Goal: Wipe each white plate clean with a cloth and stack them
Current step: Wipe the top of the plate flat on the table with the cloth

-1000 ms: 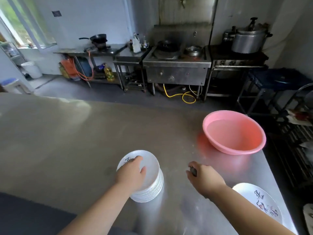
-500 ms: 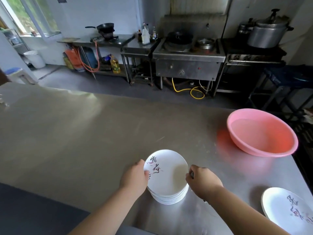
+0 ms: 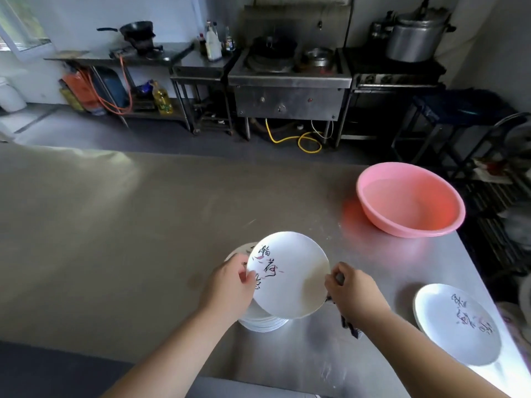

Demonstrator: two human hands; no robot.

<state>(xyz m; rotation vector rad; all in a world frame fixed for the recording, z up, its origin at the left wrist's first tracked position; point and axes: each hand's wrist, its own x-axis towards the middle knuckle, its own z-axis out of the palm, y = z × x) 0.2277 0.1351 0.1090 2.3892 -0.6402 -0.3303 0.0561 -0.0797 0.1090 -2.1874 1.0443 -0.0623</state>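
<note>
A white plate [image 3: 290, 280] with black and pink writing is tilted up above a stack of white plates [image 3: 263, 321] on the steel table. My left hand [image 3: 230, 288] pinches the lifted plate's left rim. My right hand [image 3: 352, 291] grips its right rim together with a dark cloth [image 3: 349, 326] that hangs below the hand. A second white plate stack [image 3: 457, 323] with writing on top lies at the table's right edge.
A pink basin [image 3: 411, 199] stands at the back right of the steel table [image 3: 115, 225]. Beyond the table's far edge are a stove, metal benches and a big pot. A dark rack stands to the right.
Both hands took hold of the top plate and lifted it off the stack, tilting it up. The view has shifted nearer.
</note>
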